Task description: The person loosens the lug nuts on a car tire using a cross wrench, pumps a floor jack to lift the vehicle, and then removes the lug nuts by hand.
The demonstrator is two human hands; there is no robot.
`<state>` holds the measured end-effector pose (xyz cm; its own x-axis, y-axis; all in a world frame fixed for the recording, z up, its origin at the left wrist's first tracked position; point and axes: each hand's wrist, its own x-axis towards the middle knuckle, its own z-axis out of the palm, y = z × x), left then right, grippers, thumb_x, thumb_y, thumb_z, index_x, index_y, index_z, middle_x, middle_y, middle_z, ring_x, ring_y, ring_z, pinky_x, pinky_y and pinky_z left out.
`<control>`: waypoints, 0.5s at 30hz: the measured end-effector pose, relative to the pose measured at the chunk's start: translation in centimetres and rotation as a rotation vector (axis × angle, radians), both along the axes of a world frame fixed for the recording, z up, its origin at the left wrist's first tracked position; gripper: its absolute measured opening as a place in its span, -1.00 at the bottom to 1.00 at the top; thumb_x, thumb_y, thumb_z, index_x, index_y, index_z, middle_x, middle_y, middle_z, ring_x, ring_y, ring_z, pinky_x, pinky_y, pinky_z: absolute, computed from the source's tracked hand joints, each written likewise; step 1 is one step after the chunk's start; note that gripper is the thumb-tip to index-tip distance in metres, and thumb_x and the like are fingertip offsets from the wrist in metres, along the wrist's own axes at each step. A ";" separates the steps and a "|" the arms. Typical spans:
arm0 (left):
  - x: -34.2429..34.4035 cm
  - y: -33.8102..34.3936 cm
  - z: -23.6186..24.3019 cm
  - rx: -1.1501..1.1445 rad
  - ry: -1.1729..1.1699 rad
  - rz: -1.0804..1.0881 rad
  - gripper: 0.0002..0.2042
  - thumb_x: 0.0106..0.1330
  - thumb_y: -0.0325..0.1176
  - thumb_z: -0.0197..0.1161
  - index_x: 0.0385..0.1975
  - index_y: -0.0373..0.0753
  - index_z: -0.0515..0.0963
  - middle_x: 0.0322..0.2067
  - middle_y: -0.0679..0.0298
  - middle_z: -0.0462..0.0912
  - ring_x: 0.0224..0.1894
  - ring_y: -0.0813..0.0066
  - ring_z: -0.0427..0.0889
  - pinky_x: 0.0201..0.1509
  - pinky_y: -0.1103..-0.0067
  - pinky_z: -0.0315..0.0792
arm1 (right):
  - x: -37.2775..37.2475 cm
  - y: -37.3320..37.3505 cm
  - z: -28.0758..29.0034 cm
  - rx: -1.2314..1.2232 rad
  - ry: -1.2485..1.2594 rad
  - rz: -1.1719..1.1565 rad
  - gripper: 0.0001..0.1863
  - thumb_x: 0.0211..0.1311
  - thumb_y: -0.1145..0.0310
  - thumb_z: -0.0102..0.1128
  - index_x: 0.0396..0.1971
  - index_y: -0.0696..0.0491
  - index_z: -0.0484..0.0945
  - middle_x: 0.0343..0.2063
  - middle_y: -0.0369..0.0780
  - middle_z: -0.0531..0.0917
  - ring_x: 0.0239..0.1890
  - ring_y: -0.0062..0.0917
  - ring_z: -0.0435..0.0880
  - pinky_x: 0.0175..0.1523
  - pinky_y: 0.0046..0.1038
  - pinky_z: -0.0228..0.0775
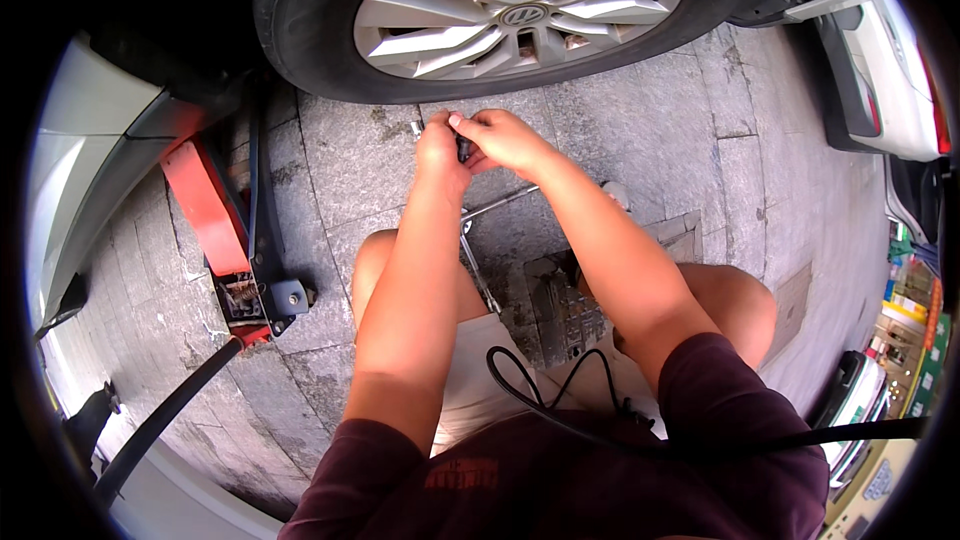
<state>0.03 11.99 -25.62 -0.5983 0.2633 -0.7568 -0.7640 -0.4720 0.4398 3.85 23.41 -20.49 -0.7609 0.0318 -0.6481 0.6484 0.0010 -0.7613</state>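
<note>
My left hand (438, 145) and my right hand (503, 143) meet just below the wheel, both with curled fingers. Between them is a small dark object (463, 148), mostly covered by my fingers, so its kind is unclear. Beside my left hand a short silver metal end (417, 128) shows; whether it belongs to the dark object I cannot tell. A car wheel (523, 15) with silver spokes and a black tyre stands just beyond my hands. Under my forearms lies a metal wheel wrench (480, 268) with crossing bars, partly hidden by my right arm.
A red floor jack (207, 205) with a long black handle (165, 420) stands at the left, next to a silver car body panel (85, 160). A black cable (560, 410) loops over my lap. Grey paving (650, 130) spreads below, and a white car (890, 70) is at the right.
</note>
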 end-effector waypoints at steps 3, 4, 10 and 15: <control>0.2 -0.5 1.1 0.136 -0.127 -0.037 -0.75 0.49 -0.12 0.02 -0.30 -0.14 0.51 -0.35 0.27 0.58 -0.34 0.36 0.59 -0.37 0.35 0.53 | -2.2 -0.5 2.4 0.359 -0.014 0.343 -0.41 0.42 0.14 0.23 0.17 0.38 0.46 -0.08 0.15 0.68 -0.28 -0.26 0.83 -0.20 -0.36 0.71; -0.2 -1.2 0.3 0.248 -0.040 -0.095 -0.76 0.47 -0.13 0.04 -0.25 -0.16 0.50 -0.30 0.21 0.59 -0.33 0.31 0.60 -0.33 0.30 0.59 | -2.2 -1.2 4.1 0.463 0.058 0.310 -0.38 0.39 0.18 0.23 0.25 0.35 0.42 0.03 0.22 0.65 -0.30 -0.28 0.85 -0.20 -0.35 0.71; -1.5 -4.6 0.8 0.290 -0.148 0.259 -0.84 0.51 -0.29 0.15 -0.17 -0.27 0.48 -0.32 0.16 0.56 -0.39 0.48 0.57 -0.40 0.63 0.59 | -5.2 -1.2 1.1 0.896 0.492 -0.049 -0.75 0.29 0.26 0.22 -0.18 0.10 0.69 -0.52 -0.01 0.75 -0.32 -0.15 0.80 -0.16 -0.25 0.63; -1.7 -12.9 6.0 0.282 0.021 0.425 -0.81 0.52 -0.28 0.24 -0.20 -0.28 0.46 -0.32 0.22 0.49 -0.49 0.61 0.43 -0.55 0.79 0.35 | -0.4 3.0 -13.7 1.052 -0.097 0.423 -0.27 0.19 0.36 0.21 0.43 -0.11 0.34 0.44 0.15 0.27 0.35 0.01 0.47 0.41 -0.18 0.36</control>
